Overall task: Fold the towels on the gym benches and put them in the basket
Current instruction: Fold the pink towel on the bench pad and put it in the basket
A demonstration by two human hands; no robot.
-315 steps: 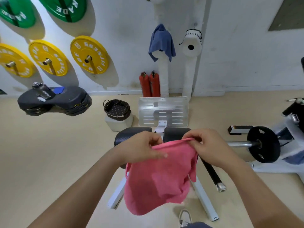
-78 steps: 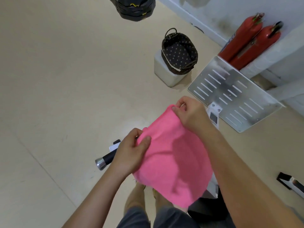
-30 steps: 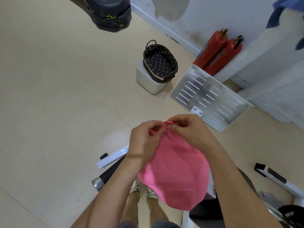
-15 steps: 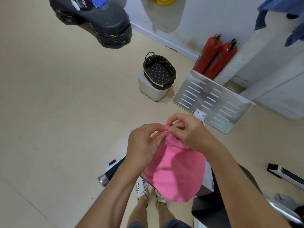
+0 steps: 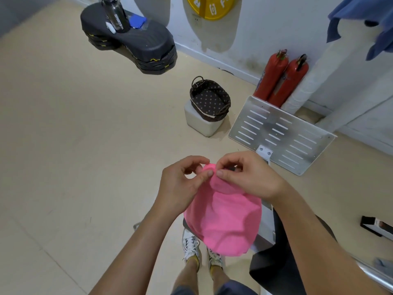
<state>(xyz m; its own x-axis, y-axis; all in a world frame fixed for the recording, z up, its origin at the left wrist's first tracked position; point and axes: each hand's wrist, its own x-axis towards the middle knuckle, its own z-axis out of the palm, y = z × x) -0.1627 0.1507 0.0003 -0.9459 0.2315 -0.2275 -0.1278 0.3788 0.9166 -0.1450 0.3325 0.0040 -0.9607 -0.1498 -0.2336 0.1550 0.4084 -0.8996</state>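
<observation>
A pink towel [image 5: 223, 218] hangs folded in front of me, above my feet. My left hand [image 5: 180, 184] and my right hand [image 5: 248, 175] both pinch its top edge, fingertips almost meeting at the middle. The dark dotted basket [image 5: 209, 101] stands on a white box [image 5: 200, 123] on the floor ahead, with nothing visible inside it. A blue towel [image 5: 365, 20] hangs over a white post at the top right. The black bench pad [image 5: 274, 265] is under my right forearm.
A slotted metal footplate [image 5: 280, 133] lies right of the basket, with two red fire extinguishers [image 5: 280, 77] behind it at the wall. Stacked black step platforms [image 5: 131, 39] carry a bottle [image 5: 116, 14] at the upper left. Beige floor spreads to the left.
My two hands have come together at the towel's top edge, bringing its corners together. My view has lifted slightly, so the basket and platforms sit lower in the frame.
</observation>
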